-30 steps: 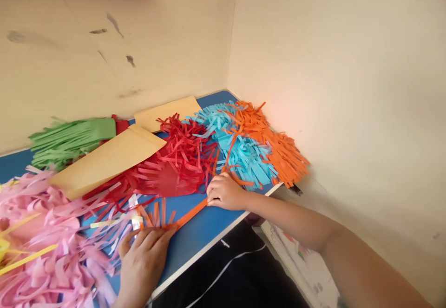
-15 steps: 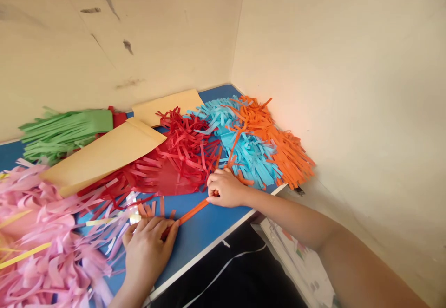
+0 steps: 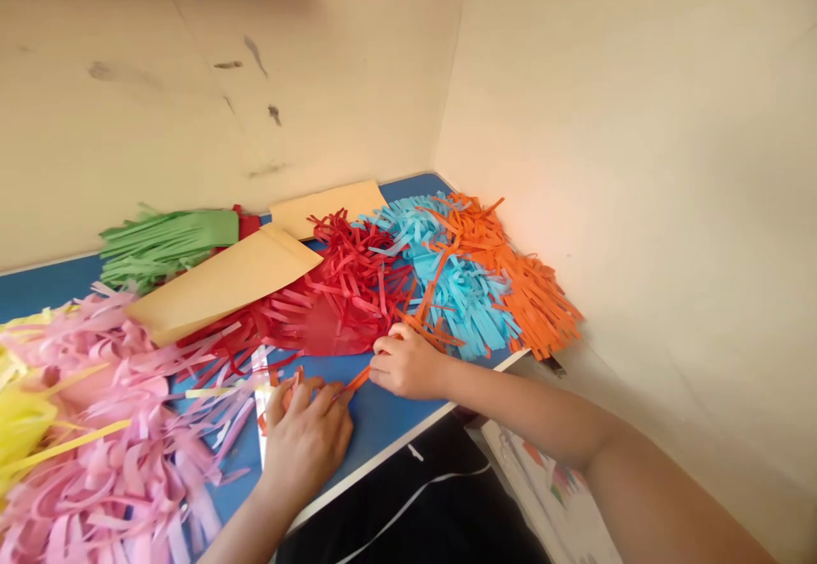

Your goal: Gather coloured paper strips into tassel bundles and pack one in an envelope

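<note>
A narrow orange paper strip runs between my two hands, low over the blue tabletop. My left hand is closed on its left end, and loose orange fringe pokes out past the knuckles. At the other end my right hand pinches the strip, with frayed orange ends showing behind the fingers. Red fringed paper lies just beyond both hands. Behind my right hand are light blue fringed paper and a heap of orange fringe. The fingertips are partly hidden.
Pink fringe and yellow paper cover the left side. A tan paper sheet lies across the red fringe, near green fringe. Walls meet behind the blue table. A white strip, perhaps a ruler, lies by my left hand.
My hands have come closer together, so less of the orange strip shows between them. The view has shifted slightly, bringing more yellow paper in at the left.
</note>
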Demonstrator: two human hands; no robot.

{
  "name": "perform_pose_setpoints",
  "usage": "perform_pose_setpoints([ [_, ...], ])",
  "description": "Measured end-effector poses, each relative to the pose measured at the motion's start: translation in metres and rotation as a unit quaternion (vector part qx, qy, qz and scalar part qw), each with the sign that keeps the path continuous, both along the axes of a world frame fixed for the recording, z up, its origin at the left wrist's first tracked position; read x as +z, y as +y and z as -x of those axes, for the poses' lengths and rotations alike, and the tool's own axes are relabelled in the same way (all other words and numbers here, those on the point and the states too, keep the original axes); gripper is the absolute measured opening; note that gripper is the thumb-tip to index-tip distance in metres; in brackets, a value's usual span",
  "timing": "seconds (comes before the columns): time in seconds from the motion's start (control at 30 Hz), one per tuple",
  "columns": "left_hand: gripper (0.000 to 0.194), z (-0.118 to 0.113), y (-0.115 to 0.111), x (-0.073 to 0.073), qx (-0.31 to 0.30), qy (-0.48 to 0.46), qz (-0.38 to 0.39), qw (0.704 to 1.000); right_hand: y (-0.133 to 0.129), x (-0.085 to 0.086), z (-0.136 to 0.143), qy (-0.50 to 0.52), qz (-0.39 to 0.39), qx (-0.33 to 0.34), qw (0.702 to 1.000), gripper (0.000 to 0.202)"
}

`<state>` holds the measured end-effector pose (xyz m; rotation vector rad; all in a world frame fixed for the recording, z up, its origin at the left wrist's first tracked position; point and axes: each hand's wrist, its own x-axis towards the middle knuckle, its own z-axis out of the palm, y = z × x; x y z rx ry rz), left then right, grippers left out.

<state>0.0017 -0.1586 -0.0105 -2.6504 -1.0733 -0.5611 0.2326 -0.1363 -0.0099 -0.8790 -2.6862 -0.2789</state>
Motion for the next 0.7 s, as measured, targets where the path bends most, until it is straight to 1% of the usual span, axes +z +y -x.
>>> perform_pose_setpoints([
  [0.1, 0.019, -0.007, 0.0, -0.002, 0.022, -0.024, -0.005, 0.999, 0.004, -0.005, 0.005, 0.005, 0.005, -0.013, 1.0, 0.027],
  [0.2, 0.018, -0.007, 0.003, -0.002, 0.018, -0.037, -0.002, 0.999, 0.005, -0.005, 0.006, 0.023, 0.035, -0.023, 0.999, 0.023],
  [0.27, 0.018, -0.005, 0.005, -0.002, 0.001, -0.042, 0.005, 0.999, 0.006, -0.002, 0.006, 0.01, 0.037, -0.005, 0.999, 0.022],
  [0.37, 0.017, -0.001, 0.009, -0.002, -0.023, -0.035, 0.006, 0.999, 0.008, 0.003, 0.009, -0.033, 0.01, 0.033, 0.999, 0.024],
  [0.47, 0.017, 0.0, 0.013, -0.003, -0.032, -0.035, 0.003, 0.999, 0.014, 0.002, 0.014, -0.053, -0.011, 0.055, 0.997, 0.029],
  [0.53, 0.018, 0.0, 0.014, -0.004, -0.032, -0.042, 0.002, 0.999, 0.017, 0.001, 0.016, -0.034, 0.002, 0.032, 0.999, 0.027],
  [0.63, 0.021, -0.001, 0.014, -0.004, -0.023, -0.055, -0.01, 0.998, 0.015, 0.0, 0.02, 0.016, 0.025, -0.024, 0.999, 0.02],
  [0.7, 0.02, -0.001, 0.012, -0.005, -0.009, -0.065, -0.023, 0.998, 0.008, -0.001, 0.024, 0.036, 0.01, -0.033, 0.999, 0.019],
])
